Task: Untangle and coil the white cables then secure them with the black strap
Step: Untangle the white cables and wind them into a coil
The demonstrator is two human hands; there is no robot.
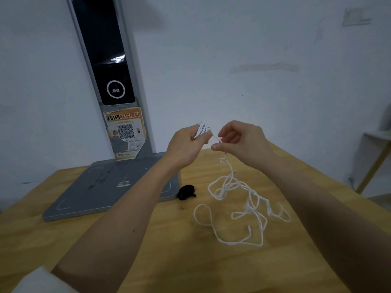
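Note:
My left hand [186,144] is raised above the wooden table and grips a small bundle of coiled white cable [202,129] wound around its fingers. Just to its right, my right hand [241,140] pinches the strand that leaves the bundle. From that pinch the white cable hangs down to a loose tangle [237,206] of loops and knots lying on the table. The black strap [186,192] lies crumpled on the table, left of the tangle and below my left hand.
A grey kiosk [105,60] with a dark screen and an orange QR sticker stands at the back left on a flat grey base plate [101,191]. The wooden table [148,261] ends at the right, where a white shelf [378,136] stands by the wall.

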